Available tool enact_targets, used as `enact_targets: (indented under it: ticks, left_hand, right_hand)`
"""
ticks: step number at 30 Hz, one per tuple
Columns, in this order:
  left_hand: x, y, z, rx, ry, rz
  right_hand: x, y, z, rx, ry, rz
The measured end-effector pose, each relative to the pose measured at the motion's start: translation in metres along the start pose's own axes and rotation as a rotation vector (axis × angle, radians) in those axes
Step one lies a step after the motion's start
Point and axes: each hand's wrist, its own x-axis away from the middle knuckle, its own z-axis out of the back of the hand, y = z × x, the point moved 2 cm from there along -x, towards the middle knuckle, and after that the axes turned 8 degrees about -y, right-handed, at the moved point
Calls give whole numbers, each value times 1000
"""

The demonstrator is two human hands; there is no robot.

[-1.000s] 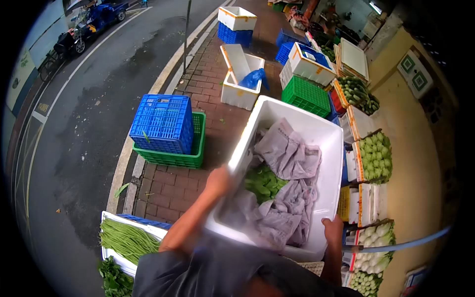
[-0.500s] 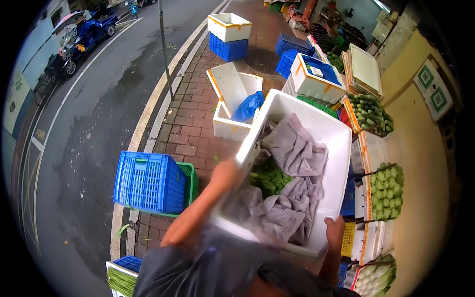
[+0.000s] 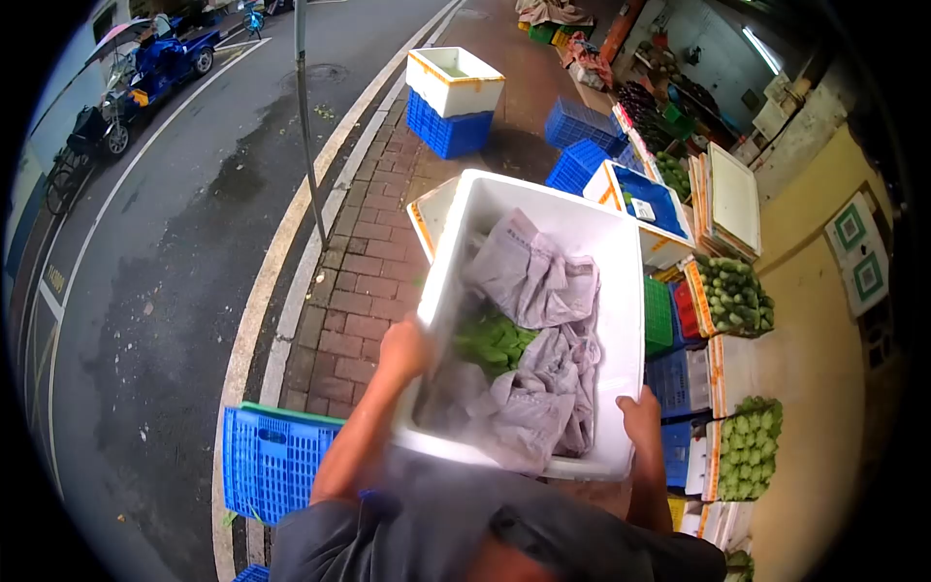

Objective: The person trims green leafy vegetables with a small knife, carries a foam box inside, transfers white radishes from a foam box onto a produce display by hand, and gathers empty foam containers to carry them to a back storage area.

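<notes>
Between my two hands hangs a white foam box (image 3: 616, 291), held up in front of my body with its open top facing me. Inside lie crumpled greyish-purple cloths (image 3: 538, 276) and a bunch of green leafy vegetables (image 3: 493, 343). My left hand (image 3: 404, 349) grips the box's left wall, its fingers partly blurred. On the right side, near the lower corner, my right hand (image 3: 638, 419) is closed on the box, with the thumb at the rim. Both hands carry the box over the brick pavement.
Ahead stand a white foam box (image 3: 456, 82) on a blue crate (image 3: 448, 126) and a thin pole (image 3: 308, 136). A blue crate (image 3: 267, 461) sits at lower left. Along the right are boxes of cucumbers (image 3: 732, 296) and light green chayotes (image 3: 749, 451). A road (image 3: 145, 320) runs left.
The held box has shifted left in view and turned more upright. It now covers most of the open foam box with the blue bag. Nearby crates have slid lower in view.
</notes>
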Motion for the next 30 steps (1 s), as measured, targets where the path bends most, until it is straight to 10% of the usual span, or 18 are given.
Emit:
enact_targets:
  ticks: [14,30]
  left_hand:
    - [-262,37,100,-2,25,-154]
    - [-724,218,36,-65,-202,36]
  right_hand:
    - [-205,-148,-35,35,10,-60]
    - [-709,-181,-12,218,-215,-242]
